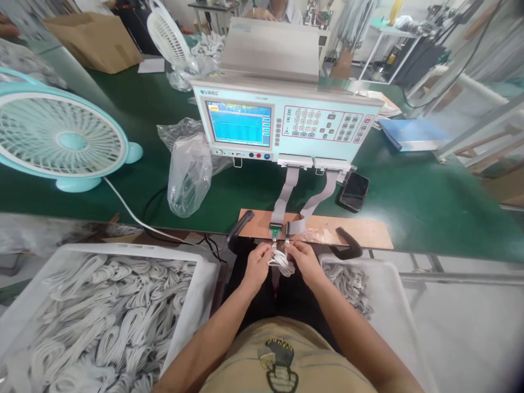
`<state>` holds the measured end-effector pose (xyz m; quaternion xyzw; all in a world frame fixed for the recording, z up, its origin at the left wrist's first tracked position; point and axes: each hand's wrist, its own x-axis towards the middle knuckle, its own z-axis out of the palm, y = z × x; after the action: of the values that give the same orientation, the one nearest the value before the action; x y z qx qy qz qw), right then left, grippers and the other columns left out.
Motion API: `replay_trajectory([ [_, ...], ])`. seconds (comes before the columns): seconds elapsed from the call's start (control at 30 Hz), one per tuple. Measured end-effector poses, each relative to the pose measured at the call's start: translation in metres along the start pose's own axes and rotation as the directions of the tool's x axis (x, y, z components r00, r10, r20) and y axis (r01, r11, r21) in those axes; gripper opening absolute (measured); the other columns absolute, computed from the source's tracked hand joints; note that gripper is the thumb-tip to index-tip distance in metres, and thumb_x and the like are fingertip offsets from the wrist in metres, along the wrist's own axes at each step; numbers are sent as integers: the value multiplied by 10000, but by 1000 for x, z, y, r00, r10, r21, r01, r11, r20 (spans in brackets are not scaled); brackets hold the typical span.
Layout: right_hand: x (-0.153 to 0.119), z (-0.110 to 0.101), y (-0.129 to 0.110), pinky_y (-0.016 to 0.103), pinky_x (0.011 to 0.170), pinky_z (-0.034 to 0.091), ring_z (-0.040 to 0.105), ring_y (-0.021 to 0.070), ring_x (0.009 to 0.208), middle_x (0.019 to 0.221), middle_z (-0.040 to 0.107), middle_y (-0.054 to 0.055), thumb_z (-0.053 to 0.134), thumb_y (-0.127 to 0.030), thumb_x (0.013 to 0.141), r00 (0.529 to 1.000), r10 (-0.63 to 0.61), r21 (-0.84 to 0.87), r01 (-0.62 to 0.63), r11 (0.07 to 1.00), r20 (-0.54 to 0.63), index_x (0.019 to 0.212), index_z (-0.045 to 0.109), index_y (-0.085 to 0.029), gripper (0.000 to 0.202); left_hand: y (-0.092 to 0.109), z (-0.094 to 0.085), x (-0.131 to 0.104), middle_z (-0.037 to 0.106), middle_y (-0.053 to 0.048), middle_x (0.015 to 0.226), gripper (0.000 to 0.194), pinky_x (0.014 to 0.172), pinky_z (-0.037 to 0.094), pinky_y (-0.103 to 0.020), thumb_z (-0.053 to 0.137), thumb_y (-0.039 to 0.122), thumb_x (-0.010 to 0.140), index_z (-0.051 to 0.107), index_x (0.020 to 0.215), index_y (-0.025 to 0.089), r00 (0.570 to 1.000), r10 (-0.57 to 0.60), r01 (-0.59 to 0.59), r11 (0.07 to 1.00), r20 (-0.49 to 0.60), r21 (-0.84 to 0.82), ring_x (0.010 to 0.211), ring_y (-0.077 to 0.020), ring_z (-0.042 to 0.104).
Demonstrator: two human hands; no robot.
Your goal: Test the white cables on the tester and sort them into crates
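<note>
At the table's front edge, my left hand [258,264] pinches one end of a coiled white cable [281,261], at a small green circuit board [275,232]. My right hand [303,261] is closed on the cable's other end, just below a dark connector [287,229]. The coil hangs between both hands. Two grey ribbon cables [283,196] run from these connectors up to a white tester [241,93] with a lit blue screen [239,126]. A copper-coloured board [368,231] lies under the connectors.
Bins of coiled cables stand at left [198,273] and right [393,278]. Black clamps [240,229] [349,244] grip the board. A phone [354,192], a turquoise fan [71,141], a plastic bag [189,174] and a blue book [413,134] are on the green table [409,202]. A person [282,10] sits opposite.
</note>
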<state>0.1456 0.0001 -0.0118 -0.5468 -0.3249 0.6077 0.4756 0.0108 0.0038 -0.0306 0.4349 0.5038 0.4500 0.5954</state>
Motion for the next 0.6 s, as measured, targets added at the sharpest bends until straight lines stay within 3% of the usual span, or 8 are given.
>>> replay_trajectory([
  [0.17,3,-4,7,225,525,317,400,88,510,526,505,-31,633,-373,684,999,-28,-40,29,999,19,651,639,-151,224,-3,2,-1,412,23,594,263,554,322,-192,540,310,771,494,566,154,999,44,-44,999,-11,16,574,-94,384],
  [0.43,4,-6,9,247,566,366,447,108,532,556,542,-16,636,-430,678,999,-35,-52,36,998,27,664,635,-151,279,-1,17,-5,502,11,572,249,543,351,-207,583,377,725,585,640,142,988,-51,30,990,-148,-137,545,-103,439],
  [0.6,6,-6,14,256,604,395,493,121,568,586,575,-8,636,-427,693,997,-55,-19,56,998,49,655,625,-155,275,-3,25,-7,553,6,606,282,528,366,-208,607,406,707,643,788,138,984,-73,35,974,-163,-224,541,-100,462],
])
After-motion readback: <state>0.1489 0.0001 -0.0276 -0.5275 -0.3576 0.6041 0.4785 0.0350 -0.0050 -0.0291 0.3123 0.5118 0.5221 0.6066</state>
